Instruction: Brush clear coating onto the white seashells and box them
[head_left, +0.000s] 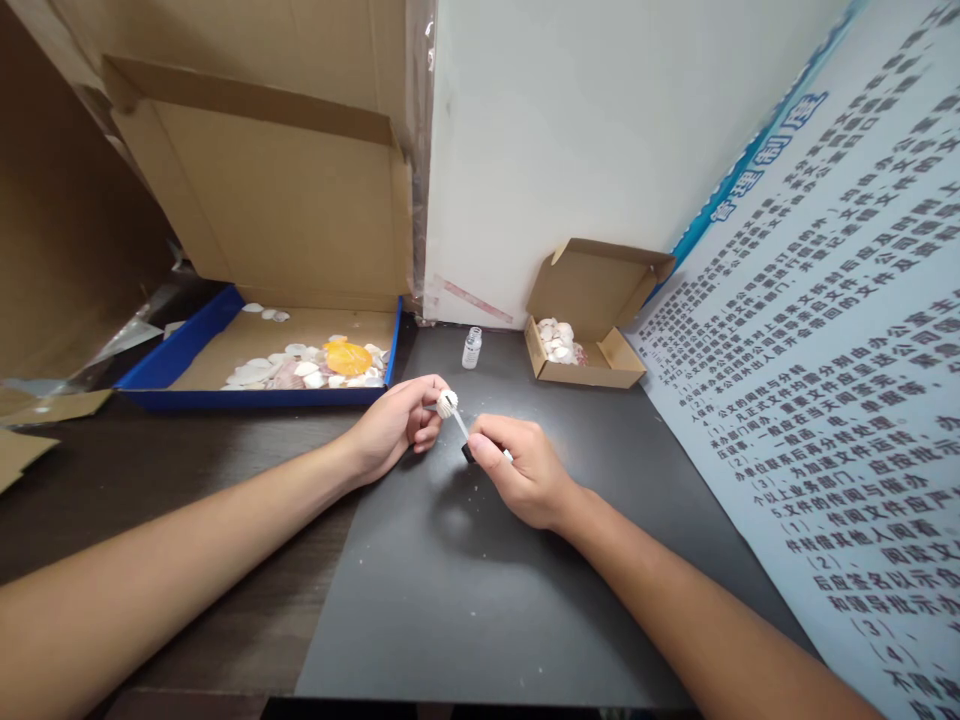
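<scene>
My left hand (397, 425) pinches a small white ribbed shell (447, 403) between thumb and fingertips, just above a dark grey mat (480, 590). My right hand (517, 470) is closed on a thin brush applicator (463, 432) with a black cap, and its white tip touches the shell. A small clear glass bottle (472, 348) stands uncapped on the mat a little behind both hands.
A blue-edged cardboard tray (180, 350) holding several white shells and one orange shell (347, 358) lies at the back left. A small open cardboard box (592, 340) with shells sits at the back right. A printed poster (825, 380) leans along the right side.
</scene>
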